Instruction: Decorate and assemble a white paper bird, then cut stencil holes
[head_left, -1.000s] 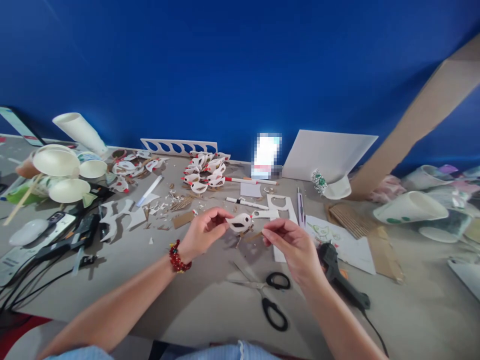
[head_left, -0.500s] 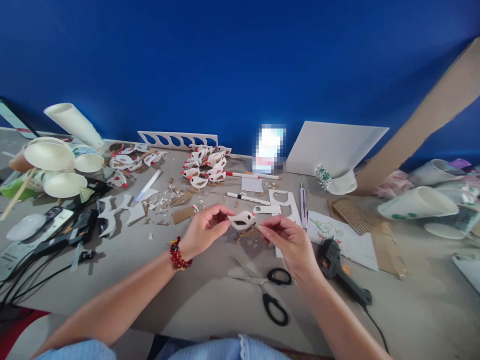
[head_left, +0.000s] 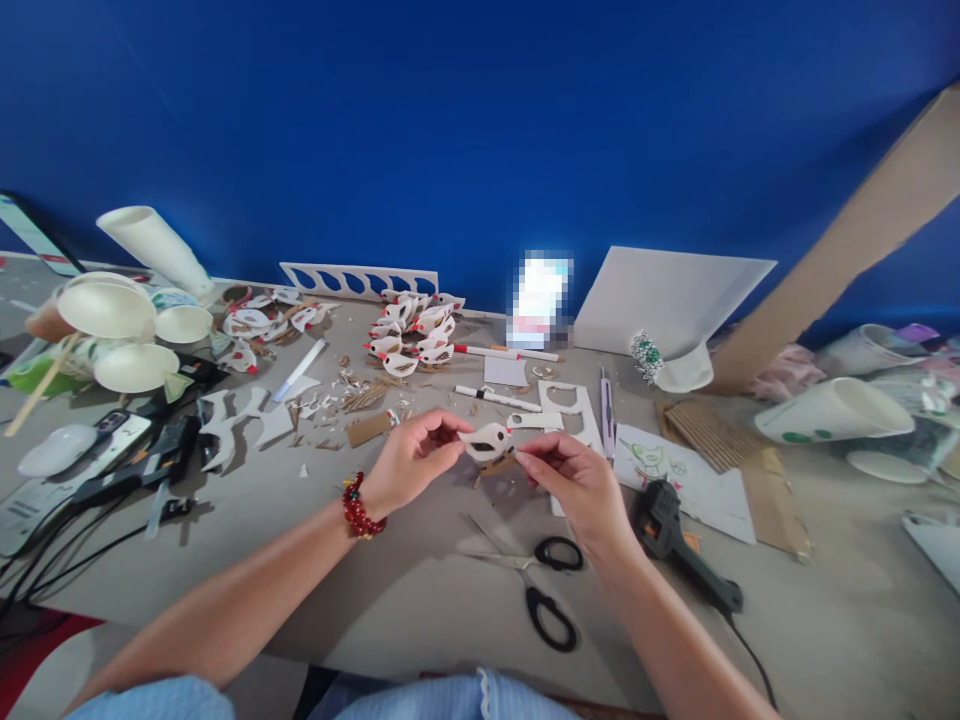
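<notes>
Above the table's middle, my left hand point(head_left: 420, 455) pinches the tail end of a white bird cutout point(head_left: 487, 440) with a dark wing opening, a dark eye and a red beak. Small brown cardboard pieces point(head_left: 495, 466) show along the bird's underside. My right hand point(head_left: 570, 480) is closed in a pinch at their right end, just below the beak; its fingertips partly hide what they grip. Scissors point(head_left: 551, 590) with black handles lie spread on the table below the bird. Several similar birds point(head_left: 409, 335) form a pile farther back.
A black hot glue gun point(head_left: 686, 545) lies right of my right hand, its cord running forward. Behind are markers point(head_left: 495, 398), a cutter point(head_left: 607, 410) and a cut-out white sheet point(head_left: 577, 400). Paper scraps point(head_left: 322, 405), cups point(head_left: 135, 368) and cables point(head_left: 67, 560) occupy the left.
Both hands keep their pinches. The bird tilts slightly and sits a little farther right; the surroundings shift slightly with the camera.
</notes>
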